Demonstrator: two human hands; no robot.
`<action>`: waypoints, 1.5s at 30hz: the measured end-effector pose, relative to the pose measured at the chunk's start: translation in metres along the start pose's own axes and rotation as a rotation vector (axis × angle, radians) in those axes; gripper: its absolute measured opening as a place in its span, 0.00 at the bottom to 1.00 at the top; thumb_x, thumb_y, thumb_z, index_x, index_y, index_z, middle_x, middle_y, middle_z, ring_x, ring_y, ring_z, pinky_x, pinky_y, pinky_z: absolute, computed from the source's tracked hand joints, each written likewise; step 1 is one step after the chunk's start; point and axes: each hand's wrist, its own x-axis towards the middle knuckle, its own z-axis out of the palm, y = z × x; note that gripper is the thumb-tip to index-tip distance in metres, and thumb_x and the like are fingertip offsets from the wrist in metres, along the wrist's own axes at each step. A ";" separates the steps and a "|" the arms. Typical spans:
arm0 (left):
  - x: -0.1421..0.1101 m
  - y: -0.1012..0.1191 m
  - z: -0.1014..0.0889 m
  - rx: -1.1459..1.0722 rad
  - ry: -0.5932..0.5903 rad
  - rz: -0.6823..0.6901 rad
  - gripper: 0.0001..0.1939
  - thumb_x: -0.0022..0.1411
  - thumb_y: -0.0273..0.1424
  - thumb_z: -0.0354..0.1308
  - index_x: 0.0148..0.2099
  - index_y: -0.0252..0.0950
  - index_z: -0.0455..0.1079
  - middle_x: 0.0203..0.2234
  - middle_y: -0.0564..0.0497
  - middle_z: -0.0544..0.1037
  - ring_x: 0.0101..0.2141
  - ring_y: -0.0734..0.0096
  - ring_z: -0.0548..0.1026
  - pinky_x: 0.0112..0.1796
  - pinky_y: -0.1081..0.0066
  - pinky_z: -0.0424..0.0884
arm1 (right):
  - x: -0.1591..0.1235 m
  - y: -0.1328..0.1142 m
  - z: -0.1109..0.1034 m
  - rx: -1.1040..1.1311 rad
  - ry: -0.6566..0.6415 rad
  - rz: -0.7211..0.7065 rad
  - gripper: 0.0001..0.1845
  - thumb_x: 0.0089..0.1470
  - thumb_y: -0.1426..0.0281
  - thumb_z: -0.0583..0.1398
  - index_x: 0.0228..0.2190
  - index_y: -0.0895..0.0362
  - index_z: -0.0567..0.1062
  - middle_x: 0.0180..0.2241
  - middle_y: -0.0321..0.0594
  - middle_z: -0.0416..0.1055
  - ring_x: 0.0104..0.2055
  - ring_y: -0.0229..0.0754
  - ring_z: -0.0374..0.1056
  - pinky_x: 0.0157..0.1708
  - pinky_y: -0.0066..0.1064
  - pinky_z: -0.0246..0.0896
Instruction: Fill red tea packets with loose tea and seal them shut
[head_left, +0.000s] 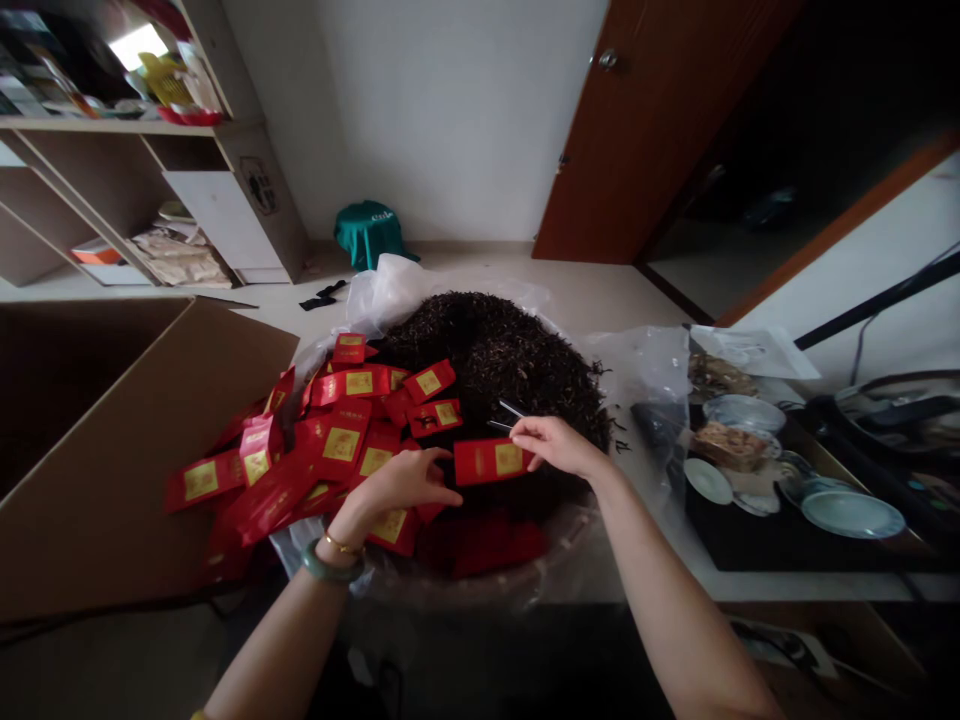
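Observation:
My right hand (556,446) pinches the right end of a red packet (480,462) with a yellow label. Two thin metal prongs, apparently tweezers (513,409), jut out to the left from the same fingers. Just left of that packet is my left hand (409,478), thumb and fingers apart with nothing between them. A green bangle and a gold bracelet circle the left wrist. Many more red packets (341,445) lie heaped beneath and beyond the left hand. Behind both hands rises a mound of dark, dry tea leaves (525,350) on clear plastic.
An open cardboard box (150,420) stands at the left. On the right, a black tray (735,545) bears a glass lid (853,512), small dishes and a bag of brown dried pieces. Farther back are a shelf unit (262,200), a green-covered stool (369,235) and a brown door (637,130).

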 end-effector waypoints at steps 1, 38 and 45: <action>0.000 0.000 -0.001 -0.014 -0.004 0.004 0.31 0.36 0.38 0.72 0.46 0.36 0.75 0.31 0.43 0.81 0.31 0.58 0.78 0.30 0.70 0.71 | 0.001 0.000 0.004 0.066 0.036 -0.009 0.10 0.49 0.62 0.59 0.28 0.57 0.70 0.23 0.31 0.65 0.24 0.36 0.66 0.20 0.26 0.67; 0.005 0.004 0.032 0.556 0.305 0.267 0.13 0.66 0.30 0.46 0.31 0.35 0.67 0.20 0.51 0.72 0.20 0.72 0.68 0.24 0.73 0.54 | -0.003 -0.023 0.056 -0.649 0.632 -0.766 0.09 0.56 0.71 0.58 0.24 0.55 0.69 0.25 0.39 0.69 0.31 0.42 0.64 0.34 0.35 0.64; 0.009 -0.004 0.023 0.642 0.438 0.316 0.11 0.67 0.33 0.48 0.34 0.36 0.67 0.26 0.50 0.77 0.26 0.71 0.74 0.27 0.74 0.61 | -0.006 -0.027 0.060 -0.320 0.427 -0.494 0.06 0.55 0.67 0.56 0.27 0.55 0.68 0.26 0.38 0.71 0.28 0.39 0.67 0.31 0.31 0.65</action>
